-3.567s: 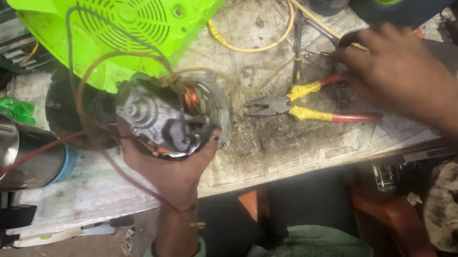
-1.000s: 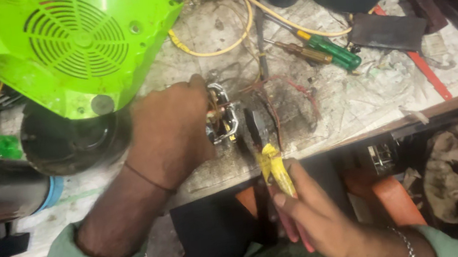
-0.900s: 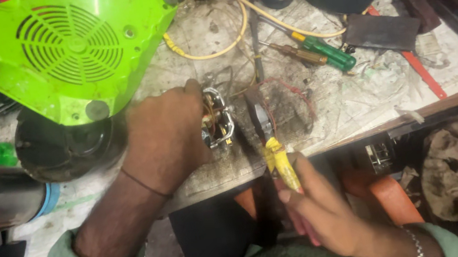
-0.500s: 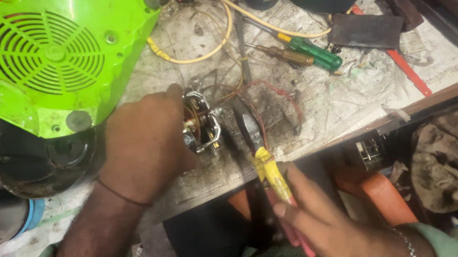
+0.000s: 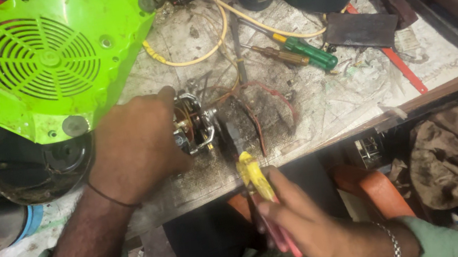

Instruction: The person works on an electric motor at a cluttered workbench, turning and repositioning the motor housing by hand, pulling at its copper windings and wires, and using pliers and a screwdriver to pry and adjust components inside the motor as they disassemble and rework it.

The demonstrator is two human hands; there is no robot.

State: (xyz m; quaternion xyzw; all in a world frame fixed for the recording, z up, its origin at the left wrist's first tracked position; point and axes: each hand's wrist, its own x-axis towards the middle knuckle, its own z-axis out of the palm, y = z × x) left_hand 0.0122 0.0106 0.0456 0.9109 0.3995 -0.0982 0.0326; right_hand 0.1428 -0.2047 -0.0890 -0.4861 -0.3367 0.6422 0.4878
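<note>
Down on the grimy desk [image 5: 345,99], the left hand [image 5: 135,145] is closed over a small motor [image 5: 196,128], pinning it near the front edge. Just beside it, the right hand [image 5: 303,220] grips yellow-handled pliers [image 5: 250,170], nose pointing at the motor. A green housing [image 5: 43,59] sits behind, a green screwdriver [image 5: 296,55] farther right.

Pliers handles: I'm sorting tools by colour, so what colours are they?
Yellow and red, on the pliers in the head view.
</note>
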